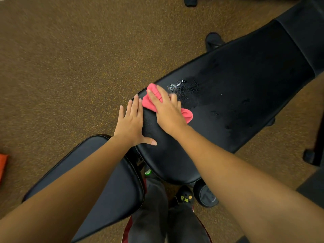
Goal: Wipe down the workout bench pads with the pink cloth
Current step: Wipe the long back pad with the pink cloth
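Left hand spread flat with straight fingers, gripping nothing, palm over the near-left edge of the long back pad, thumb stretched across the vinyl. Right hand just beside it, fingers fairly straight, pressing flat on the pink cloth rather than curling round it. Bunched under that palm, the cloth, on the near end of the back pad, with one pink lobe out by the fingertips and another behind the heel of the hand.

Now from the feet outward. Closest in, dark trousers and a dark shoe with small coloured shapes on the toe. Just right of the shoe, a round black weight on the floor, marked with a number.

Left of the legs, beneath the left forearm, the black seat pad, parted from the back pad by a narrow gap. Down in that gap, something small and green, too small to name.

Beyond the cloth, a wet sheen with droplets on the back pad. Farther up, past a seam, another black pad section.

All around, speckled brown floor. At the left edge, an orange object, cut off.
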A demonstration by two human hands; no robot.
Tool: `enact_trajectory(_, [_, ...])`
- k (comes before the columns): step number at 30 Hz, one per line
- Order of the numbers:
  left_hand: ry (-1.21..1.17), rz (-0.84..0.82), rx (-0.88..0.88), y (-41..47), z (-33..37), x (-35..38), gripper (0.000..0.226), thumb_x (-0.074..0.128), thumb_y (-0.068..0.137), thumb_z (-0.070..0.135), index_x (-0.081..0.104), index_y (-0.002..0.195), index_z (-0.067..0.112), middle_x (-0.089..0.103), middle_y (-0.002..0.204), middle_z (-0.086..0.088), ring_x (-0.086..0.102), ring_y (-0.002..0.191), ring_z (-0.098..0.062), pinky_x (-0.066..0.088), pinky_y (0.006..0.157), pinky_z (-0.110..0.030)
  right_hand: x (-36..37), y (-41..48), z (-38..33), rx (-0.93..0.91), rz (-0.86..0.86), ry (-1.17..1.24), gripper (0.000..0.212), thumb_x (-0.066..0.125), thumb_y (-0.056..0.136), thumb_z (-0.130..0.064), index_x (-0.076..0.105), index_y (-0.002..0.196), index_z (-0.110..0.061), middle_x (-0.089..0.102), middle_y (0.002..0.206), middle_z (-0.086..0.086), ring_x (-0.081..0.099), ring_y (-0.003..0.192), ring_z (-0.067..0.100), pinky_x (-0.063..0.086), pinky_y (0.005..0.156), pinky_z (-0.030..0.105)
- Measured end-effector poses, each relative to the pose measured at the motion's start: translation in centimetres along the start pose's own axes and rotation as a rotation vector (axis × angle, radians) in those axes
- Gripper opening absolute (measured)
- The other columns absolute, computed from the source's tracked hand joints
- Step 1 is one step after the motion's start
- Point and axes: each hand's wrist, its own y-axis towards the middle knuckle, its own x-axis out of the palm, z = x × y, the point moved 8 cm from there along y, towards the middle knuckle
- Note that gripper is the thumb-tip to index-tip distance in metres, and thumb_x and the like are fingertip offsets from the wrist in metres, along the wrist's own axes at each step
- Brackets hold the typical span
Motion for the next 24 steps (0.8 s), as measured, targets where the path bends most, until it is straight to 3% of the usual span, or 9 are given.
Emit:
enact_trajectory(5, [-0.140, 0.039, 0.031, 0.0, -0.6, -0.5, 0.143, 0.060, 0.050, 0.078, -0.010, 0.145, -0.002, -0.014, 0.155, -0.017, -0.005, 0.144, -0.031, 0.000, 0.115, -0.050, -0.7, -0.3, 1.3, -0.073, 0.008, -0.076, 0.078, 0.043, 0.087, 0.002, 0.014, 0.148, -0.037, 0.009, 0.157, -0.003, 0.033, 0.115, 0.029, 0.031, 0.096, 0.039])
enact_trajectory(10, [-0.407, 0.159, -0.164, -0.5, -4.2, -1.2, 0.113, 0.052, 0.074, 0.068, -0.002, 0.147, 0.001, -0.006, 0.157, -0.012, -0.001, 0.145, -0.025, 0.001, 0.116, -0.044, -3.4, 0.5, 6.3, 0.301, 0.047, 0.029, 0.090, 0.045, 0.081, 0.010, 0.010, 0.148, -0.039, 0.007, 0.156, -0.004, 0.032, 0.114, 0.031, 0.035, 0.099, 0.042])
enact_trajectory(12, [-0.475, 0.193, -0.247, -0.9, -5.8, -1.2, 0.093, 0.039, 0.086, 0.061, 0.001, 0.148, 0.003, -0.003, 0.157, -0.010, 0.000, 0.145, -0.023, 0.002, 0.117, -0.042, -3.3, 0.0, 6.7, 0.396, 0.022, 0.173, 0.078, 0.038, 0.091, 0.002, 0.007, 0.146, -0.043, 0.012, 0.152, -0.004, 0.033, 0.115, 0.030, 0.034, 0.102, 0.045])
enact_trajectory(14, [-0.553, 0.207, -0.291, -1.1, -6.6, -1.2, 0.078, 0.032, 0.094, 0.052, 0.003, 0.148, 0.005, 0.000, 0.158, -0.009, 0.002, 0.145, -0.022, 0.004, 0.118, -0.041, -2.8, -0.4, 5.1, 0.333, 0.025, 0.181, 0.070, 0.035, 0.094, -0.004, 0.008, 0.146, -0.042, 0.013, 0.152, -0.001, 0.031, 0.119, 0.033, 0.031, 0.104, 0.045])
enact_trajectory(18, [-0.675, 0.226, -0.288, -0.8, -6.7, -1.1, 0.066, 0.029, 0.098, 0.043, 0.008, 0.148, 0.005, 0.005, 0.157, -0.008, 0.004, 0.145, -0.017, 0.006, 0.118, -0.037, -1.1, -0.8, 2.9, 0.059, 0.020, 0.019, 0.080, 0.040, 0.086, 0.005, 0.012, 0.149, -0.037, 0.006, 0.157, -0.005, 0.031, 0.114, 0.029, 0.031, 0.095, 0.038])
enact_trajectory(24, [-0.819, 0.322, -0.321, -0.8, -6.9, -0.9, 0.053, 0.029, 0.101, 0.033, 0.023, 0.146, 0.005, 0.024, 0.153, -0.011, 0.017, 0.142, -0.019, 0.012, 0.115, -0.030, -0.5, -0.1, 1.3, 0.189, -0.010, 0.143, 0.078, 0.040, 0.086, 0.004, 0.015, 0.148, -0.037, 0.006, 0.157, -0.003, 0.030, 0.116, 0.029, 0.028, 0.098, 0.038])
